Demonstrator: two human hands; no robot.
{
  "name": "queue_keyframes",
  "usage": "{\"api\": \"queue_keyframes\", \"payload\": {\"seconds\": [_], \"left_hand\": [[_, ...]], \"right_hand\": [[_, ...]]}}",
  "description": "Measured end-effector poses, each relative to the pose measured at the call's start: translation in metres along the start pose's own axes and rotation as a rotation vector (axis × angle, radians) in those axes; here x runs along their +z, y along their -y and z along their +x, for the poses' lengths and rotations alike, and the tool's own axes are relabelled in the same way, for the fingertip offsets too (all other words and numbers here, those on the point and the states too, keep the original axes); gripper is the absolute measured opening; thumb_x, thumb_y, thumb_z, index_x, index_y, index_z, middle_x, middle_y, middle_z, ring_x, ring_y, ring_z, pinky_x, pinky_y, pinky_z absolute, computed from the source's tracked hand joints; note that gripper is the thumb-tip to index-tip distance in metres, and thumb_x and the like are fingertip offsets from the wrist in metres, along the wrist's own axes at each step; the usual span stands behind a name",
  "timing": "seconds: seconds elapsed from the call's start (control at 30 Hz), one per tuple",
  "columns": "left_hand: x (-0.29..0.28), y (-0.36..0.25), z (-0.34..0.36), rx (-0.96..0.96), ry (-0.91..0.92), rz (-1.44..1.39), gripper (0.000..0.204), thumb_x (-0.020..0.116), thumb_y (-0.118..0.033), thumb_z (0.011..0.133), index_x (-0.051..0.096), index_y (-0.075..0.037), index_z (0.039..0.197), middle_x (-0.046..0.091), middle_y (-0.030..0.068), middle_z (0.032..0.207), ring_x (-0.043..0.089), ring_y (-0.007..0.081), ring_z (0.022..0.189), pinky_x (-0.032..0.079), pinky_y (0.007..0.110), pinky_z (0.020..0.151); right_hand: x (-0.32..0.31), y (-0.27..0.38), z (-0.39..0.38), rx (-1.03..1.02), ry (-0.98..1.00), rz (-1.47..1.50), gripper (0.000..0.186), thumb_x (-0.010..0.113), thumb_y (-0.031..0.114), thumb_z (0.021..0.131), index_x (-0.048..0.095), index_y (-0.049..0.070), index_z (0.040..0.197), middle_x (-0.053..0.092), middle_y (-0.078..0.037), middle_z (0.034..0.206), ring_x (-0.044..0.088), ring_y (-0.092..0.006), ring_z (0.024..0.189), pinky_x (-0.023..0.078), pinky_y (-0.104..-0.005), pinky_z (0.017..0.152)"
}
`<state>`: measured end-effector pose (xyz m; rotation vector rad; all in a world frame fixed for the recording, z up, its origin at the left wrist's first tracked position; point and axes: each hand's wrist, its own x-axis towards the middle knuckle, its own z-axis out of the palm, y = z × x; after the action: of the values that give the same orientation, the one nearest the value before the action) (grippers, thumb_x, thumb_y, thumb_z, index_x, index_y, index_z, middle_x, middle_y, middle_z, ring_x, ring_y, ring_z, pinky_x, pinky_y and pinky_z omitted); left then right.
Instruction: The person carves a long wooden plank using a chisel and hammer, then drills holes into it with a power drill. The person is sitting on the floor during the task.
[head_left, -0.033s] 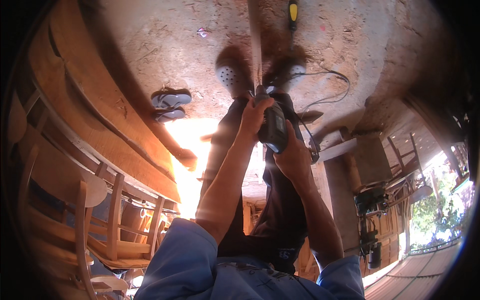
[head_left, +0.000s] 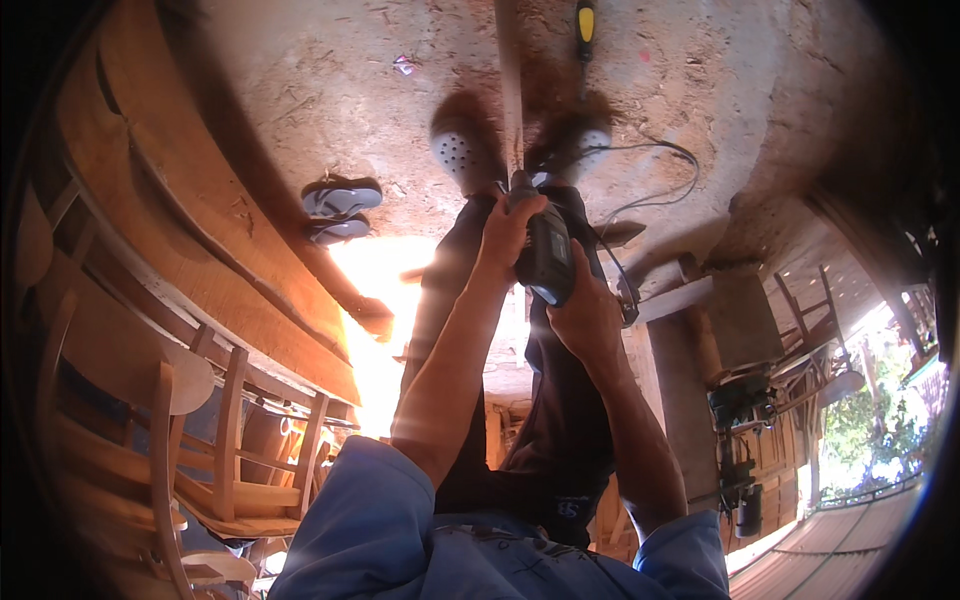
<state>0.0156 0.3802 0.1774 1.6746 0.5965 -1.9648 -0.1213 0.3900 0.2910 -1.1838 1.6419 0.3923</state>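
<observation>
A dark corded power drill (head_left: 545, 255) is held between my two hands, its front end pointing away from me. My left hand (head_left: 512, 228) is closed around the front of its body. Toward the rear, my right hand (head_left: 588, 315) wraps round the grip; some of its fingers are hidden behind the tool. A long narrow wooden strip (head_left: 510, 85) runs from the drill's front end away between my feet. Whether the bit is in the wood is too small to tell. A black cord (head_left: 690, 165) loops over the floor to the right.
A yellow-and-black screwdriver (head_left: 586, 30) lies on the dusty floor ahead. Grey flip-flops (head_left: 342, 198) lie to the left, beside long wooden boards (head_left: 215, 225). Wooden chairs (head_left: 230, 450) crowd the lower left. Dark machinery (head_left: 740, 410) stands at the right.
</observation>
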Motion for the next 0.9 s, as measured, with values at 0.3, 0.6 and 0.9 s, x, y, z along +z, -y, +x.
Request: {"api": "queue_keyframes", "payload": {"seconds": [0.3,0.6,0.9], "left_hand": [[-0.003,-0.003,0.015,0.01,0.004,0.036,0.041,0.079,-0.021,0.09,0.06,-0.001,0.121,0.068,0.009,0.097,0.07,0.0188,0.078,0.06,0.033,0.07],[-0.004,-0.004,0.014,0.004,-0.019,0.097,0.035,0.075,-0.022,0.093,0.062,-0.005,0.121,0.068,0.0058,0.094,0.068,0.0161,0.076,0.057,0.031,0.067],[-0.006,-0.004,0.023,0.02,-0.02,0.157,0.027,0.07,-0.022,0.096,0.064,-0.007,0.118,0.068,0.0033,0.09,0.067,0.0139,0.073,0.056,0.029,0.066]], "right_hand": [[0.001,0.002,0.012,0.011,0.002,-0.035,0.084,0.076,0.008,0.075,0.043,-0.002,0.151,0.073,-0.024,0.091,0.072,-0.0451,0.08,0.058,-0.0545,0.073],[0.008,0.003,0.011,0.004,-0.033,-0.021,0.082,0.076,0.009,0.076,0.043,-0.002,0.15,0.072,-0.024,0.084,0.072,-0.0445,0.076,0.058,-0.0549,0.07],[0.011,0.005,0.016,0.066,-0.005,-0.027,0.081,0.076,0.01,0.077,0.043,-0.001,0.15,0.073,-0.025,0.081,0.073,-0.0457,0.075,0.059,-0.0553,0.071]]}}
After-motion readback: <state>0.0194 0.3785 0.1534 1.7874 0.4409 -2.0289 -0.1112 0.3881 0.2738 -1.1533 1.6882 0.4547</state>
